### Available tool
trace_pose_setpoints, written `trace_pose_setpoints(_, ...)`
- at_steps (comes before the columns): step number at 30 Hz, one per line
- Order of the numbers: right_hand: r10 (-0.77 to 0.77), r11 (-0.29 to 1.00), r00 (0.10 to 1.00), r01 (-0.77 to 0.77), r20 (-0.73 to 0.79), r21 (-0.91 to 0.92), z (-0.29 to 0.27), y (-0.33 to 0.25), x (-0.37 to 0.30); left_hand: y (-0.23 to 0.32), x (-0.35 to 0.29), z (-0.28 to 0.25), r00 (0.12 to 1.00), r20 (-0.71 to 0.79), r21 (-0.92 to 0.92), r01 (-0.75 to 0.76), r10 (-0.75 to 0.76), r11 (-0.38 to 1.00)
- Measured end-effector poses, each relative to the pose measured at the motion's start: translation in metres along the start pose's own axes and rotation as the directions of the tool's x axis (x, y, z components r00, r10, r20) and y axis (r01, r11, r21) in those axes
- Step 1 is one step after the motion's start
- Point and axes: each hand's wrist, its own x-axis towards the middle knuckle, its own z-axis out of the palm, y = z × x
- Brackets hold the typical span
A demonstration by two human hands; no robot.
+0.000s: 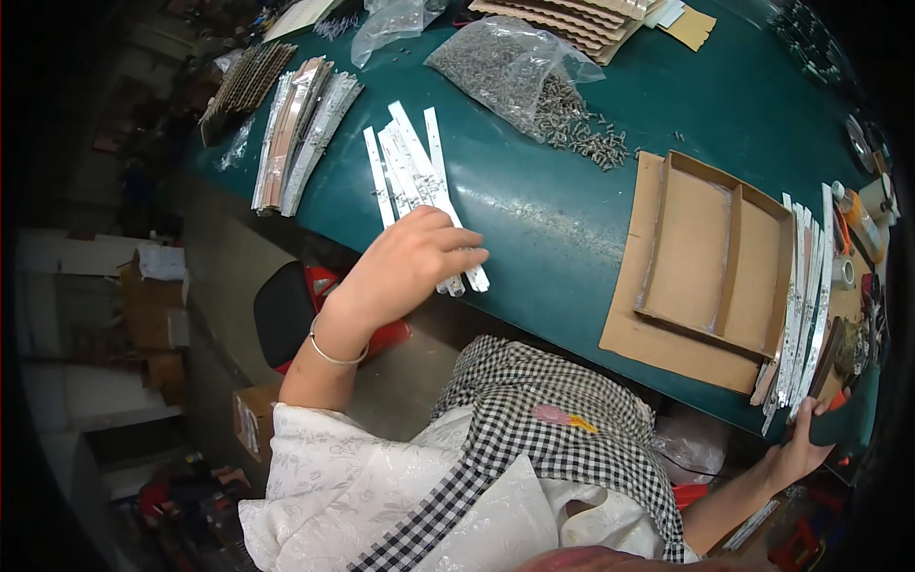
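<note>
My left hand (415, 257) reaches over a loose bundle of white strips (410, 167) dotted with small metal parts. Its fingers are stretched out and slightly bent over the near ends of the strips, with gaps between them; the thumb is hidden. At the right edge of the table, my right hand (803, 446) has its fingers bent at the lower end of a white strip (815, 324). That strip lies at the outer side of a row of similar long strips (793, 315). Part of this grip is hidden.
A divided cardboard tray (701, 253) lies left of the right-hand strips. Behind stands a clear bag (496, 76) spilling small metal parts (596, 138). More bundled strips (295, 143) lie at the left. A tape roll (843, 274) sits far right; a red and black chair (295, 310) stands below the table.
</note>
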Motion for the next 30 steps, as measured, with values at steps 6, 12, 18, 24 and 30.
trace_pose_setpoints(6, 0.115, 0.982, 0.975, -0.140, 0.191, 0.126, 0.028, -0.029, -0.045, -0.014, -0.014, 0.014, 0.991, 0.067, -0.058, 0.116, -0.112, 0.992)
trace_pose_setpoints(12, 0.204, 0.959, 0.951, -0.241, 0.234, 0.146, 0.057, -0.025, -0.078, -0.009, -0.016, 0.006, 0.974, 0.130, -0.122, 0.201, -0.185, 0.972)
trace_pose_setpoints(18, 0.269, 0.920, 0.935, -0.320, 0.231, 0.226, 0.085, -0.018, -0.099, -0.007, -0.013, -0.002, 0.958, 0.201, -0.060, 0.219, -0.203, 0.974)
trace_pose_setpoints(24, 0.198, 0.948, 0.962, -0.236, 0.187, 0.211, 0.101, 0.001, -0.097, 0.007, 0.037, -0.009, 0.996, 0.052, -0.110, 0.077, -0.072, 0.991)
trace_pose_setpoints(30, 0.126, 0.959, 0.972, -0.170, 0.197, 0.226, 0.094, -0.009, -0.095, -0.010, 0.142, 0.046, 0.990, -0.121, -0.150, 0.057, -0.076, 0.987)
